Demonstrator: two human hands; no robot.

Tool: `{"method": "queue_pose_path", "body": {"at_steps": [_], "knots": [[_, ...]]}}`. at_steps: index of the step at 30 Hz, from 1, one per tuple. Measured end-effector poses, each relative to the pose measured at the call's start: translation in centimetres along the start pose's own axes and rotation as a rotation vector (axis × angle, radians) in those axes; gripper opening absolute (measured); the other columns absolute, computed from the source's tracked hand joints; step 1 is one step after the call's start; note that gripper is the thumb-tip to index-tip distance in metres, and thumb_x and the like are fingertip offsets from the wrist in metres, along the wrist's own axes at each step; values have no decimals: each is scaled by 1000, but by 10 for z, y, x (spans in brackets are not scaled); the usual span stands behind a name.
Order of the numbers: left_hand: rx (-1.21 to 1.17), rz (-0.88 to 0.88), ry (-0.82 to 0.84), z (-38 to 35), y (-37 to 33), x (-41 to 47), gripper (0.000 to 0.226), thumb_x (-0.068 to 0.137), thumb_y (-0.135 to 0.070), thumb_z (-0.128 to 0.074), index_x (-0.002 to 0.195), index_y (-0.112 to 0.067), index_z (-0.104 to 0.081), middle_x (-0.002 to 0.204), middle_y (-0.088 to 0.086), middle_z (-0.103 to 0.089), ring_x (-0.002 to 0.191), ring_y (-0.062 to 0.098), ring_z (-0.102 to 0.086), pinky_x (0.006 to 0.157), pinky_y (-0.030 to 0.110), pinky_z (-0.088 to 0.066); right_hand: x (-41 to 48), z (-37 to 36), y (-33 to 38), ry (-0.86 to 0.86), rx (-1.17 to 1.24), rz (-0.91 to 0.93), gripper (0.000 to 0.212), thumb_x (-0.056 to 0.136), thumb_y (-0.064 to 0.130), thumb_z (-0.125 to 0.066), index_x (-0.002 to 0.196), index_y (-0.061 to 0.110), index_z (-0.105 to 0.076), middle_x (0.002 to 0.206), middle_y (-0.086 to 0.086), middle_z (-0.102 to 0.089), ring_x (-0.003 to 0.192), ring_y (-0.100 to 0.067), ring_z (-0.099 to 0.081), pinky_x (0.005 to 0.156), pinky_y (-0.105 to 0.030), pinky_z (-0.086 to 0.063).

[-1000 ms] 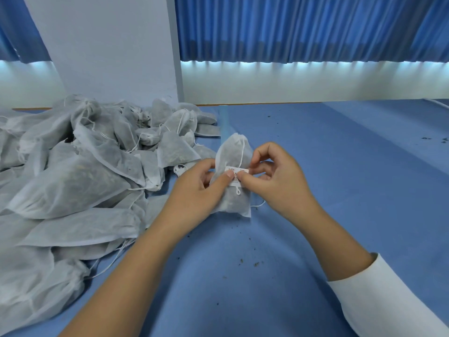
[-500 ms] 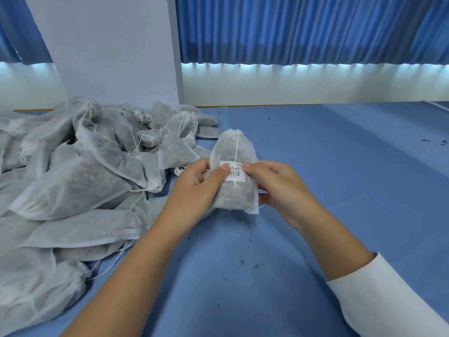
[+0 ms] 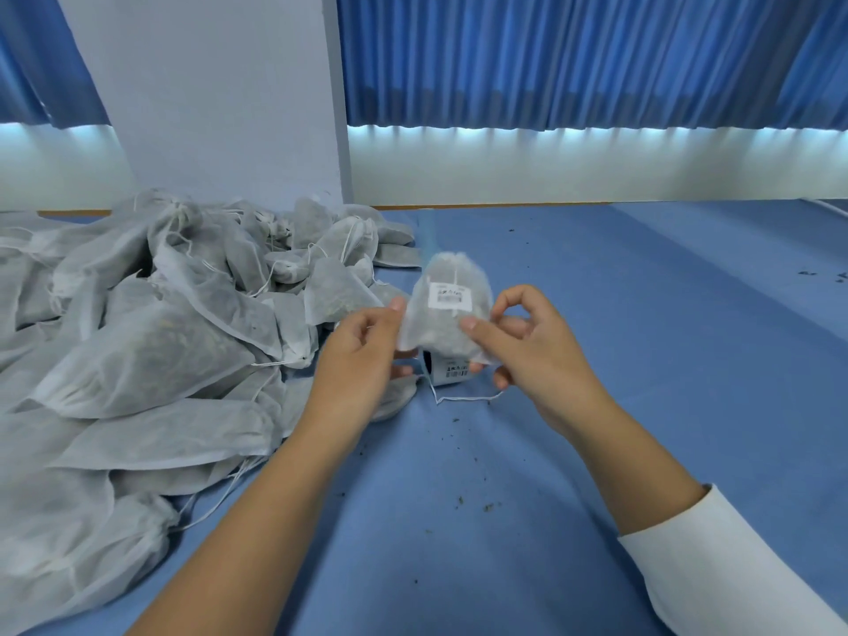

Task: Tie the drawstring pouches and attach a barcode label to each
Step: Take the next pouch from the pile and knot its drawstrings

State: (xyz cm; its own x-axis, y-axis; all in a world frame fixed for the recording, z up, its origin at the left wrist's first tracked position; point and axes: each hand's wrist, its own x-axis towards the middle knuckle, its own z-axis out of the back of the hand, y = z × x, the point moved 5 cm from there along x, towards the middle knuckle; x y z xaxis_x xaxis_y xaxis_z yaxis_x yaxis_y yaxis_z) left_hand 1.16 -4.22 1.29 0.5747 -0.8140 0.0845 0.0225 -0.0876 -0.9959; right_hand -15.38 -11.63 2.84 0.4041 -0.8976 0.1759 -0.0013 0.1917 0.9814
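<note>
Pouch was held up off the bench, centre frame, between both hands. It was thin white non-woven fabric with dark loose fill showing through, so it likely handled light, soft and slumpy, not fragile, and it would sag if gripped low. Best hold was judged to be the side seams or the gathered neck at 12 o'clock, keeping fingers off the sticker.

Left hand gripped the pouch's 9 o'clock edge, thumb on the front and fingers curled beneath. Right hand pinched the 4 o'clock side, forefinger on the front face.

Barcode label sat stuck on the upper front, with one text line over the bars, too blurred to read. No brand was seen.

Drawstring trailed on the bench at 6 o'clock. Whether the knot was tied could not be told.

Spare label, on something dark, lay just under the pouch at 6 o'clock, with its print unreadable.

Pile of pouches lay at 9 o'clock and crumbs were scattered at 6 o'clock. White sleeve was at 4 o'clock and blue curtains hung at 12 o'clock.
</note>
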Motion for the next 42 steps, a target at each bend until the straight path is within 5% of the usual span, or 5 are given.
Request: {"method": "queue_pose_path", "body": {"at_steps": [5,11,20,29,42], "knots": [[247,-106,-146,23,0,11,6,98,-23,-58,94,-23,-62,98,0,-73,82,13,-69,78,35,-56,10,30,-4,-233,142,-54,20,89,14,-71,79,16,-54,71,-2,-62,52,-11,-59,49,-18,-47],[869,-200,-28,26,4,15,29,88,-12,-61,116,-17,-66,119,0,-63,105,18,-60,83,26,-39,18,51,-13,-385,537,-69,39,94,0,-56,132,9,-50,98,-5,-62,93,-15,-65,90,-24,-54],[1223,-187,190,12,12,8,59,70,-64,-73,121,-35,-62,122,-14,-61,120,16,-53,93,37,-33,16,25,-27,-181,-85,-193,16,92,8,-58,95,21,-67,99,0,-65,87,-11,-60,79,-24,-52],[1109,-266,172,15,5,8,15,93,-37,-55,90,-26,-64,84,-8,-66,84,16,-58,82,32,-34,9,3,-24,-137,-499,74,16,86,23,-70,91,22,-55,77,8,-50,67,-4,-46,66,-20,-37],[919,-359,202,14,-15,-4,29,75,-36,-39,70,-13,-57,64,4,-59,67,22,-55,61,39,-44,-7,-27,-7,174,-833,440,22,87,37,-70,105,25,-74,63,14,-41,67,-3,-45,65,-28,-44]]}}
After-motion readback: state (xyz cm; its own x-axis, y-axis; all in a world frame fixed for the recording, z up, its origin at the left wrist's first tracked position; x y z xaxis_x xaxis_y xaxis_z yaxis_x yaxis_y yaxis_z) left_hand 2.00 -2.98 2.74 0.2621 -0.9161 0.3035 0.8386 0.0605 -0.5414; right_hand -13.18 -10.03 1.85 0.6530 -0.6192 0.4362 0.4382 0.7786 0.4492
